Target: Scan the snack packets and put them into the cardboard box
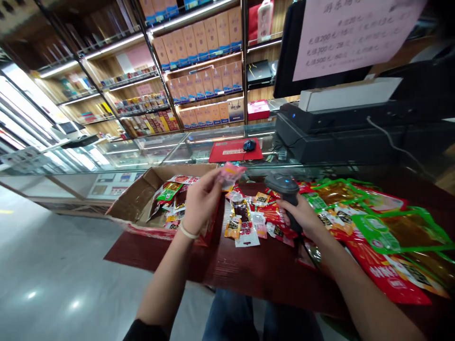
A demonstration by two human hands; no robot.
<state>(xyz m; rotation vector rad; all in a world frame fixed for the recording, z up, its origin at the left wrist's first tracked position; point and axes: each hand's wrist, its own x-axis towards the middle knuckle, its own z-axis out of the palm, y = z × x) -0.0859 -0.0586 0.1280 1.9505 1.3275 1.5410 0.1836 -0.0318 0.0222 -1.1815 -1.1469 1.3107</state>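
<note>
Left hand (203, 195) pinches a small pink-and-clear plastic packet (232, 170) between thumb and fingers, in the air beside the open brown cardboard box (130, 203). Right hand (302, 213) is wrapped round the handle of a dark grey pistol-shaped scanner (283, 184), blue light on, head near the small shiny loose packets (245, 222) on the dark red-brown tabletop (227, 265). Packet and scanner are apart. Advice: grip the packet by its edge, pull the film flat (wrinkles probably read badly), square it to the scanner's face. Can't tell whether any code shows. Keep the black cable (310, 252) off the loose stuff.
</note>
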